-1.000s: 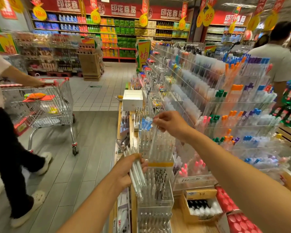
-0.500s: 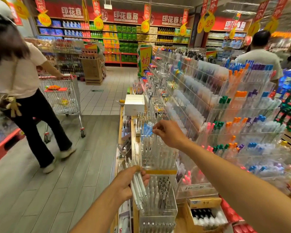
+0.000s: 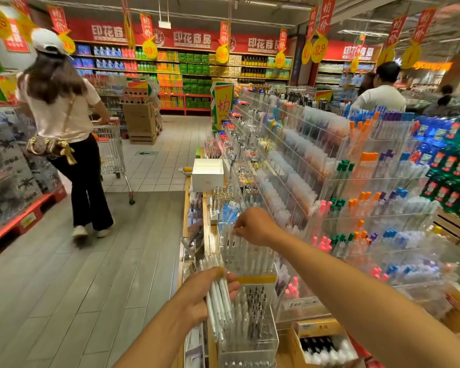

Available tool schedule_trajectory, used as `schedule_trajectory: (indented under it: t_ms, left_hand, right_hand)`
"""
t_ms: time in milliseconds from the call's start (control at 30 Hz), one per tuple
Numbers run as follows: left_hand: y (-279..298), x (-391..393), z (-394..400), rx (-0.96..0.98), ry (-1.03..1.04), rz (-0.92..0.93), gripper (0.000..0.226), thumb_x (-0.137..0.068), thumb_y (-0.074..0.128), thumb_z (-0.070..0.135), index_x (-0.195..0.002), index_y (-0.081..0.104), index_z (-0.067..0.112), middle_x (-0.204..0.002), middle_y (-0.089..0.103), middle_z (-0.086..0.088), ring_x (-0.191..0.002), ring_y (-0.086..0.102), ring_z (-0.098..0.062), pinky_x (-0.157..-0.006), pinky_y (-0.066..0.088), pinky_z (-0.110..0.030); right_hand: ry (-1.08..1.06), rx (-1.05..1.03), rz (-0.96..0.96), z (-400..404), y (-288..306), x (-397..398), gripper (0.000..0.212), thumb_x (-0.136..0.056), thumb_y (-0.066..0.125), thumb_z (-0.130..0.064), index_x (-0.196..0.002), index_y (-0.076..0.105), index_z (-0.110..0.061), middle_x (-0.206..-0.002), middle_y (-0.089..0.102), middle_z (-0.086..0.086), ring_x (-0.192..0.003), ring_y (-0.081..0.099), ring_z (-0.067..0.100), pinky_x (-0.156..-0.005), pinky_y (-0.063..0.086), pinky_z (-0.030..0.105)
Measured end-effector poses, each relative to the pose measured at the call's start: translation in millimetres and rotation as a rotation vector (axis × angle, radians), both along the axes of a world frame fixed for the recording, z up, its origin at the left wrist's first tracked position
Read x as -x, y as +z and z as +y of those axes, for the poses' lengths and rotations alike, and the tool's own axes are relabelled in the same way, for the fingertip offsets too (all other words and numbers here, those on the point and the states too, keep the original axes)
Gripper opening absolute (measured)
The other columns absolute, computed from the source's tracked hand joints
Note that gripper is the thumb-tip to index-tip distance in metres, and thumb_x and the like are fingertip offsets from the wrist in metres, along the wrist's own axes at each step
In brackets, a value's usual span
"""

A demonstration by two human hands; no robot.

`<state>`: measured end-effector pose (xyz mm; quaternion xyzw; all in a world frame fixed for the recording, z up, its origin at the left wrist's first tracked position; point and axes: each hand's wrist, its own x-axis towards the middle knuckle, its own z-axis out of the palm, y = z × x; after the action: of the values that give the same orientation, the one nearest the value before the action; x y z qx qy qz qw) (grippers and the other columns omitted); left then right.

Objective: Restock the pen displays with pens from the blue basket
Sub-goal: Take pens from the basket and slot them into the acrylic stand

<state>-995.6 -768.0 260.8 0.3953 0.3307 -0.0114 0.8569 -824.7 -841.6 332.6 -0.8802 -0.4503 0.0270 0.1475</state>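
My left hand [image 3: 202,296] grips a bundle of white pens [image 3: 219,301] at the near end of the display, their tips pointing down. My right hand [image 3: 252,225] reaches over a clear acrylic bin [image 3: 246,257] full of upright white pens, its fingertips pinching the top of one pen there. A lower clear bin [image 3: 252,320] holds darker-tipped pens. The long tiered pen display [image 3: 329,181] runs away on the right. The blue basket is out of view.
A person in a white cap [image 3: 64,128] pushes a shopping cart [image 3: 112,152] down the aisle on the left. A white box [image 3: 207,174] sits on the display's far edge. An open cardboard box of pens [image 3: 322,343] lies at lower right. Another person [image 3: 380,91] stands behind the display.
The person with the cart has walked farther up the aisle, away from me. My right hand has lowered slightly onto the pens in the bin. My left hand keeps its bundle.
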Motion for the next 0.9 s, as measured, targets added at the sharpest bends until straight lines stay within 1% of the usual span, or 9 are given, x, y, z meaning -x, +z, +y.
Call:
schedule_trajectory:
  t_ms: [67, 167, 233, 333, 500, 600, 667, 767, 900]
  left_hand:
    - [4, 1, 0, -0.02, -0.02, -0.016, 0.018, -0.088, 0.064, 0.003, -0.097, 0.069, -0.012, -0.085, 0.071, -0.026, -0.063, 0.071, -0.029, -0.058, 0.061, -0.037]
    - [6, 2, -1, -0.03, -0.046, -0.051, 0.017, -0.084, 0.066, 0.003, -0.095, 0.07, -0.009, -0.084, 0.069, -0.025, -0.064, 0.067, -0.029, -0.06, 0.059, -0.037]
    - [7, 2, -3, -0.017, -0.046, -0.082, 0.022, -0.073, 0.07, 0.004, -0.091, 0.072, -0.009, -0.083, 0.069, -0.024, -0.065, 0.068, -0.029, -0.06, 0.059, -0.036]
    - [8, 3, -8, -0.011, -0.023, -0.128, 0.025, -0.064, 0.073, 0.005, -0.084, 0.076, -0.01, -0.085, 0.072, -0.023, -0.067, 0.072, -0.028, -0.059, 0.06, -0.035]
    - [5, 7, -11, 0.003, -0.002, -0.164, 0.029, -0.074, 0.07, 0.005, -0.096, 0.073, -0.012, -0.09, 0.073, -0.024, -0.07, 0.073, -0.029, -0.058, 0.06, -0.036]
    - [4, 10, -10, 0.023, 0.032, -0.15, 0.022, -0.081, 0.068, 0.007, -0.094, 0.072, -0.01, -0.084, 0.07, -0.025, -0.068, 0.071, -0.031, -0.06, 0.061, -0.039]
    - [4, 12, -7, 0.038, 0.074, -0.123, 0.013, -0.075, 0.071, 0.006, -0.08, 0.074, -0.006, -0.076, 0.069, -0.023, -0.063, 0.068, -0.031, -0.063, 0.061, -0.042]
    - [-3, 15, -1, 0.062, 0.157, -0.045, 0.012, -0.09, 0.063, 0.003, -0.08, 0.067, -0.002, -0.066, 0.066, -0.016, -0.056, 0.067, -0.025, -0.058, 0.061, -0.037]
    - [-12, 23, 4, 0.042, 0.154, 0.019, 0.013, -0.092, 0.06, 0.003, -0.08, 0.063, -0.002, -0.064, 0.063, -0.015, -0.057, 0.065, -0.024, -0.059, 0.058, -0.035]
  right_hand:
    - [0.005, -0.043, -0.03, -2, 4, 5, 0.028, -0.09, 0.068, -0.031, -0.112, 0.071, -0.015, -0.109, 0.07, 0.004, -0.098, 0.064, 0.021, -0.09, 0.053, 0.039]
    - [0.074, -0.151, 0.071, -9, 10, 24, 0.024, -0.09, 0.067, -0.031, -0.109, 0.071, -0.016, -0.099, 0.07, 0.0, -0.086, 0.063, 0.013, -0.081, 0.053, 0.031]
    - [0.121, -0.101, 0.159, -14, 12, 38, 0.022, -0.091, 0.066, -0.031, -0.105, 0.071, -0.015, -0.098, 0.07, 0.0, -0.082, 0.06, 0.011, -0.075, 0.048, 0.026]
    - [0.078, 0.008, 0.296, -17, 10, 52, 0.022, -0.091, 0.066, -0.031, -0.099, 0.07, -0.011, -0.098, 0.07, 0.004, -0.075, 0.061, 0.014, -0.067, 0.048, 0.027]
    - [-0.006, -0.065, 0.554, -22, 3, 58, 0.019, -0.091, 0.067, -0.02, -0.077, 0.064, -0.008, -0.063, 0.061, 0.001, -0.053, 0.054, 0.01, -0.051, 0.045, 0.021]
    - [-0.018, -0.096, 0.663, -24, 7, 56, 0.021, -0.094, 0.062, -0.011, -0.074, 0.061, -0.007, -0.064, 0.062, 0.005, -0.058, 0.058, 0.014, -0.059, 0.051, 0.023]
    - [-0.022, -0.107, 0.649, -26, 13, 52, 0.017, -0.096, 0.057, -0.011, -0.083, 0.063, -0.003, -0.068, 0.062, 0.005, -0.063, 0.058, 0.015, -0.064, 0.051, 0.026]
    - [-0.043, -0.216, 0.542, -26, 25, 40, 0.015, -0.099, 0.052, -0.017, -0.094, 0.062, -0.006, -0.076, 0.061, 0.004, -0.068, 0.056, 0.016, -0.062, 0.047, 0.027]
    - [-0.035, -0.319, 0.227, -23, 31, 23, 0.006, -0.1, 0.051, -0.022, -0.097, 0.055, -0.019, -0.082, 0.057, -0.009, -0.071, 0.052, 0.004, -0.057, 0.037, 0.018]
